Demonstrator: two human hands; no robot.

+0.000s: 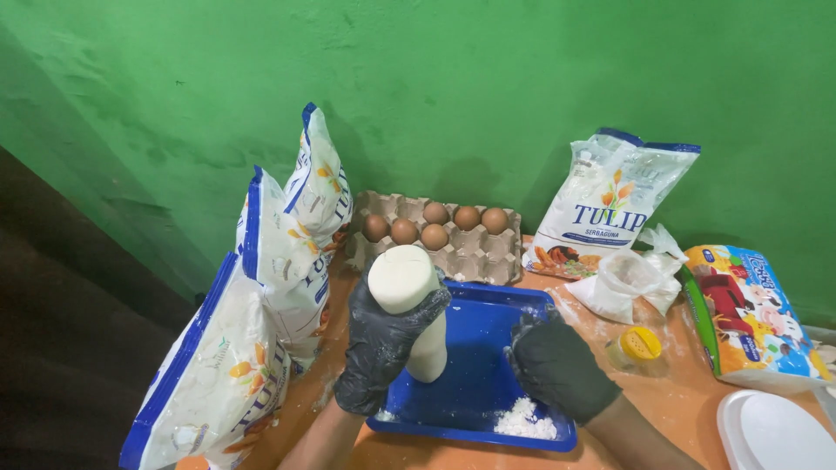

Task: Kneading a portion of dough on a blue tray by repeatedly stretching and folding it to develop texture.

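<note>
Your gloved left hand (383,344) grips a smooth white roller (409,305) standing nearly straight up, top tipped toward you, while your right hand (557,365) curls loosely, holding nothing, over the blue tray (475,383).

A simple home baking corner is shown. White plastic flour bags (287,252) and a grey cardboard egg tray (470,252) are set against a green painted wall (435,78).
</note>
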